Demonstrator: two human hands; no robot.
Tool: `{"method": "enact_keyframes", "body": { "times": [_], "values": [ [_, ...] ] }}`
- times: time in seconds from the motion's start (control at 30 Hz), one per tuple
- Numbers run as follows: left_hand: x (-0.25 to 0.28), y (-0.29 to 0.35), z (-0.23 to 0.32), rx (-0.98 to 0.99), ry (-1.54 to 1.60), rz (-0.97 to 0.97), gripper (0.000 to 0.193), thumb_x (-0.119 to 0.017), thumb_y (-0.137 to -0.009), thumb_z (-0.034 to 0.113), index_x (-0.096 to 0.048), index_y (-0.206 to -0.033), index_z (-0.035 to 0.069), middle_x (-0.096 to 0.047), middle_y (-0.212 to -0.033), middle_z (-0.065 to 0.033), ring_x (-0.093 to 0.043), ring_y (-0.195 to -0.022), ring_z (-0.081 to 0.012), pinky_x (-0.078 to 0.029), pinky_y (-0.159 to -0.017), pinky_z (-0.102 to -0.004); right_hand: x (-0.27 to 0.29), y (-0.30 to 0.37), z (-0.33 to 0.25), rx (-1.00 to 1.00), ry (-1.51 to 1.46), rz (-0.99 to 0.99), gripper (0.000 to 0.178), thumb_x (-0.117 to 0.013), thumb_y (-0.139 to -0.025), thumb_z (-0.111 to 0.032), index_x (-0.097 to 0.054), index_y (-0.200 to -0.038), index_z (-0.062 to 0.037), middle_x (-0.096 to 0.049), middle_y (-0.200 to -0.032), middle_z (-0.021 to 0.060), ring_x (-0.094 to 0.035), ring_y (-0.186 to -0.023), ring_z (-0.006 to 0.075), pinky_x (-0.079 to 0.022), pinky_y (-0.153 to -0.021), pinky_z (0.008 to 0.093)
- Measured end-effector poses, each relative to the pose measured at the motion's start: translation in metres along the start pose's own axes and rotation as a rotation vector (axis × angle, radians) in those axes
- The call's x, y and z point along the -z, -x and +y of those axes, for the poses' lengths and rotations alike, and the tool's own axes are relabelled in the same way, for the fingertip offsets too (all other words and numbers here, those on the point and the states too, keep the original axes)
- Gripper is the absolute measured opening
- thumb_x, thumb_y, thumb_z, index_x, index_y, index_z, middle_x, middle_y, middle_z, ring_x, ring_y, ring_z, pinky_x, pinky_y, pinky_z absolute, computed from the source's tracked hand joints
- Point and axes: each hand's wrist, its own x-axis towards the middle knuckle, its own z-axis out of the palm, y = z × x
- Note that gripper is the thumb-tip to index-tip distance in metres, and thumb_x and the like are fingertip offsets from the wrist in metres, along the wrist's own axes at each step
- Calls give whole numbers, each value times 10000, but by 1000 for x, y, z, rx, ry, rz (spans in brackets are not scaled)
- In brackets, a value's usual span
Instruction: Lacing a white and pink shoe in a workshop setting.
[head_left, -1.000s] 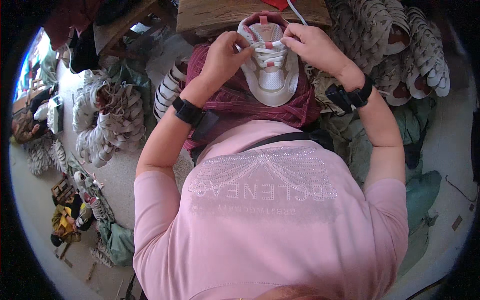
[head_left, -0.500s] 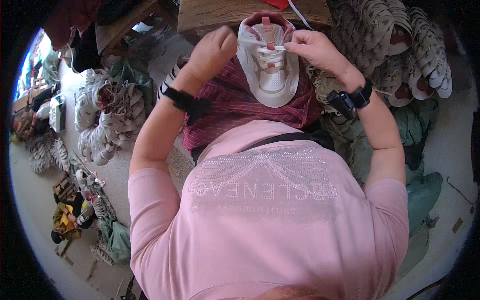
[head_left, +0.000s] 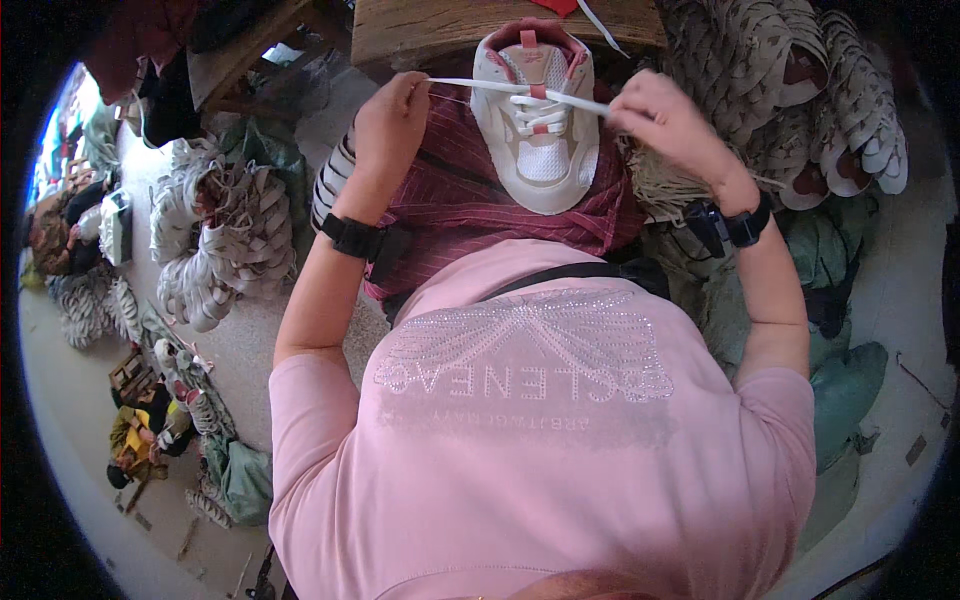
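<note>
Hand [head_left: 390,125], the person's left, upper left of centre in the frame: curled inward, thumb and fingertips pinched on a white shoelace [head_left: 455,82]. Right hand [head_left: 655,115], upper right of centre and slightly blurred: half curled, with another pinch on the lace. Lace drawn taut between both, across the tongue of a white-and-beige sneaker [head_left: 545,165] with pink lining, at upper centre, toe toward the bottom. Beneath the sneaker, maroon pinstriped cloth [head_left: 440,200]; by the heel, a wooden bench [head_left: 430,35]. Black wristbands [head_left: 352,238] on both wrists. Farther out, stacked grey-white shoe uppers [head_left: 865,110] at upper right, a ring of similar uppers [head_left: 220,240] at left, and at lower left a co-worker [head_left: 140,440] in yellow beside a green sack [head_left: 240,485].
</note>
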Motion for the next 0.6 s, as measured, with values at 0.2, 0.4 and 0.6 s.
{"method": "enact_keyframes", "body": {
  "times": [0.2,0.4,0.6],
  "values": [
    [8,-13,14,670,1609,49,154,-453,-987,59,-525,-1111,4,-579,-885,-77,-618,-886,-182,-495,-791,-318,4,5,22,-660,-288,107,196,-621,-922,-233,-676,-972,-52,-684,-870,68,-646,-739,143,-502,-669,297],
    [20,-15,-68,605,2101,50,188,-424,-967,2,-472,-1147,25,-551,-894,-66,-463,-681,-127,-397,-654,-276,10,2,36,-464,-1219,769,182,-525,-974,-127,-613,-1055,11,-688,-954,147,-669,-867,225,-546,-824,318],
    [62,-3,-142,789,1857,331,195,-430,-947,-37,-474,-1127,22,-568,-920,-86,-450,-627,-122,-349,-567,-246,50,69,116,-692,-1492,1100,174,-479,-941,0,-588,-1060,66,-638,-1004,192,-587,-763,196,-522,-737,320]
  ]
}}
